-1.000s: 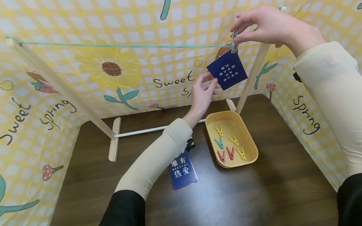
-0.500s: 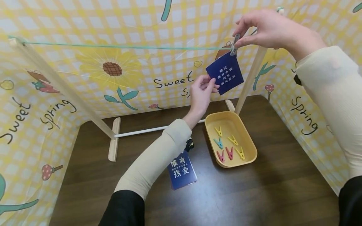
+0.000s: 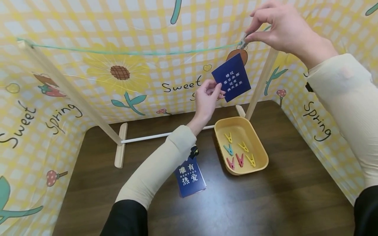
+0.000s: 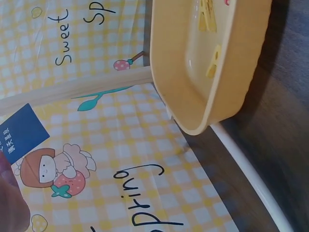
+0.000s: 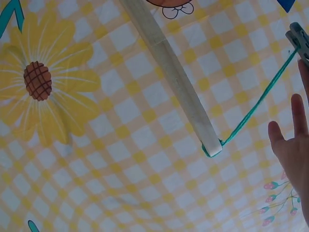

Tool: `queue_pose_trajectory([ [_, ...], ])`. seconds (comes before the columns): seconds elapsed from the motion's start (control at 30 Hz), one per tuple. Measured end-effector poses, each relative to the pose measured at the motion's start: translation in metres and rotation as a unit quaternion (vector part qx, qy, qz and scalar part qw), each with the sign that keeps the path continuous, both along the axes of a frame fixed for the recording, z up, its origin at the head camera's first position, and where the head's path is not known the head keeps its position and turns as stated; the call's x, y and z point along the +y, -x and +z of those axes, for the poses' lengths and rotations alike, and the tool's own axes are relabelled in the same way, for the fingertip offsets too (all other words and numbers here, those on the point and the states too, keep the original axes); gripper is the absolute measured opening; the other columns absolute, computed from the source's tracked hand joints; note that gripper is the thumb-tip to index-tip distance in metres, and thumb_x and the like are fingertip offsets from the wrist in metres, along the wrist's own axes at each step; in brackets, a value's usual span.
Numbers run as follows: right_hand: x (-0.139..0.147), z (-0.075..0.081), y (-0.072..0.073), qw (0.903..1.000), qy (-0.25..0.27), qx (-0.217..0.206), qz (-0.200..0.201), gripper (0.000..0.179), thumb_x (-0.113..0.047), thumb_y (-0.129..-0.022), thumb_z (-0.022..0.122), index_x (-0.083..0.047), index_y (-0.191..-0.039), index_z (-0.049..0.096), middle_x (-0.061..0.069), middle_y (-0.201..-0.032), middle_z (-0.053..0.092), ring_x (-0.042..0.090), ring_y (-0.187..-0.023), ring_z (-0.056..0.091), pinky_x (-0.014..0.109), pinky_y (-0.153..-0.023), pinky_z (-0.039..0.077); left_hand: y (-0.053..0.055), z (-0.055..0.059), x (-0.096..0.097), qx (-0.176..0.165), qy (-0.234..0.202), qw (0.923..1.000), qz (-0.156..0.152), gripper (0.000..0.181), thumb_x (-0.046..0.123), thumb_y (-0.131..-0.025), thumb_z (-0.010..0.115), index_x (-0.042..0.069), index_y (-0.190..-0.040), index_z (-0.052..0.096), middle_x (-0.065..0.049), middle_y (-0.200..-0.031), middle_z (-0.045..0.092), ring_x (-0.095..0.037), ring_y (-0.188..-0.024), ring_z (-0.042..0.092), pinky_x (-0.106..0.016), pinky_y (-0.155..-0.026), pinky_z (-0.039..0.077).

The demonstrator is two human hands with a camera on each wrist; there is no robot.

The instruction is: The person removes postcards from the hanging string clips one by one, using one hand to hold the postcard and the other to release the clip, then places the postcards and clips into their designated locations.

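My left hand (image 3: 205,100) pinches a dark blue card (image 3: 231,78) with white Chinese characters by its lower left edge. The card is tilted, one corner up, below the green string (image 3: 136,52). Up at the string, the fingers of my right hand (image 3: 287,34) pinch a grey clothespin (image 3: 243,44). In the right wrist view that clothespin (image 5: 298,41) is on the string, and the card's corner (image 5: 287,4) shows apart from it. Part of the card (image 4: 23,133) is visible beside my left fingers in the left wrist view.
A yellow tray (image 3: 263,146) holds several yellow, red and blue clothespins. More blue cards (image 3: 192,182) lie in a stack on the dark table (image 3: 251,203), partly under my left arm. Two wooden posts carry the string, the left post (image 3: 71,91) and the right post (image 3: 261,83).
The grey clothespin has come off the card's top corner and pulls the string slightly upward. The card has moved a little down and left with my left hand.
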State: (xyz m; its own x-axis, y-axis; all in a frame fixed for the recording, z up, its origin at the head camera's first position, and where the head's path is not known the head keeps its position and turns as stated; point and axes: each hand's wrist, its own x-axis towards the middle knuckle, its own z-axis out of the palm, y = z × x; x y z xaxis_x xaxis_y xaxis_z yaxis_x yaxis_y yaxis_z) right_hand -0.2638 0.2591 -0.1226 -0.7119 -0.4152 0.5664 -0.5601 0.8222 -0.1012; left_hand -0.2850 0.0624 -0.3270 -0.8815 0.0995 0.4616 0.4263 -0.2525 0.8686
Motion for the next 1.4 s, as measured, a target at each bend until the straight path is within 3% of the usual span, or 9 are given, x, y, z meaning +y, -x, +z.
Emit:
queue_pose_trajectory([
  [0.2,-0.004,0.0,0.001,0.9972,0.018,0.052,0.05,0.015,-0.004,-0.088,0.083,0.006,-0.09,0.073,0.023,-0.118,0.072,0.035,-0.127,0.058,0.03,-0.11,0.04,-0.001,-0.01,-0.012,-0.006,-0.006,0.9999,-0.008,0.007,-0.003,-0.101,0.064,-0.008,-0.097,0.06,-0.023,-0.089,0.069,-0.012,-0.068,0.07,-0.048,-0.072,0.065],
  [0.5,-0.018,-0.002,-0.004,0.995,0.044,0.076,0.049,0.014,-0.006,-0.086,0.085,0.001,-0.096,0.077,0.018,-0.106,0.078,0.024,-0.129,0.062,0.02,-0.105,0.043,-0.008,-0.033,-0.035,-0.045,-0.002,0.9988,-0.019,0.006,-0.004,-0.101,0.064,-0.005,-0.097,0.059,-0.014,-0.086,0.067,-0.012,-0.066,0.07,-0.038,-0.066,0.066],
  [0.63,-0.025,-0.004,-0.01,0.9927,0.044,0.085,0.073,0.014,-0.008,-0.088,0.083,0.001,-0.097,0.077,0.016,-0.111,0.077,0.026,-0.126,0.063,0.015,-0.097,0.042,-0.014,-0.043,-0.047,-0.057,0.007,0.9982,-0.018,0.006,-0.003,-0.1,0.065,-0.004,-0.096,0.06,-0.018,-0.085,0.069,-0.012,-0.065,0.07,-0.048,-0.069,0.065],
  [0.77,-0.029,-0.012,-0.016,0.9887,0.029,0.102,0.106,0.014,-0.007,-0.088,0.083,0.003,-0.095,0.076,0.022,-0.115,0.074,0.035,-0.12,0.063,0.023,-0.101,0.044,-0.022,-0.053,-0.06,-0.065,0.032,0.9973,-0.012,0.006,-0.001,-0.101,0.065,-0.004,-0.098,0.061,-0.02,-0.083,0.07,-0.012,-0.064,0.07,-0.05,-0.068,0.065],
  [0.9,-0.03,-0.028,-0.02,0.9846,0.015,0.101,0.142,0.015,-0.005,-0.087,0.084,0.005,-0.092,0.074,0.025,-0.111,0.072,0.042,-0.115,0.063,0.038,-0.109,0.046,-0.031,-0.064,-0.076,-0.076,0.053,0.9956,-0.005,0.006,0.0,-0.101,0.066,-0.005,-0.1,0.062,-0.016,-0.082,0.07,-0.011,-0.062,0.068,-0.039,-0.061,0.065],
  [1.07,-0.03,-0.057,-0.021,0.9837,0.009,0.054,0.171,0.018,-0.001,-0.083,0.086,0.003,-0.094,0.072,0.02,-0.105,0.074,0.04,-0.113,0.063,0.045,-0.104,0.047,-0.042,-0.08,-0.097,-0.099,0.064,0.993,0.01,0.009,0.001,-0.101,0.066,-0.007,-0.102,0.062,-0.011,-0.081,0.07,-0.011,-0.06,0.066,-0.023,-0.053,0.058],
  [1.23,-0.026,-0.094,-0.022,0.9842,0.0,-0.002,0.177,0.026,0.001,-0.082,0.086,0.004,-0.103,0.071,0.015,-0.1,0.074,0.035,-0.103,0.065,0.049,-0.095,0.051,-0.055,-0.098,-0.121,-0.129,0.088,0.9876,0.019,0.01,0.001,-0.101,0.065,-0.008,-0.103,0.061,-0.005,-0.075,0.068,-0.012,-0.056,0.064,-0.022,-0.05,0.057],
  [1.4,-0.02,-0.133,-0.026,0.9866,-0.015,-0.055,0.153,0.031,0.002,-0.086,0.082,0.005,-0.113,0.067,0.016,-0.099,0.075,0.03,-0.089,0.073,0.048,-0.08,0.061,-0.072,-0.119,-0.147,-0.171,0.126,0.9772,0.016,0.01,0.001,-0.101,0.064,-0.009,-0.104,0.063,-0.004,-0.071,0.066,-0.01,-0.053,0.062,-0.022,-0.051,0.057],
])
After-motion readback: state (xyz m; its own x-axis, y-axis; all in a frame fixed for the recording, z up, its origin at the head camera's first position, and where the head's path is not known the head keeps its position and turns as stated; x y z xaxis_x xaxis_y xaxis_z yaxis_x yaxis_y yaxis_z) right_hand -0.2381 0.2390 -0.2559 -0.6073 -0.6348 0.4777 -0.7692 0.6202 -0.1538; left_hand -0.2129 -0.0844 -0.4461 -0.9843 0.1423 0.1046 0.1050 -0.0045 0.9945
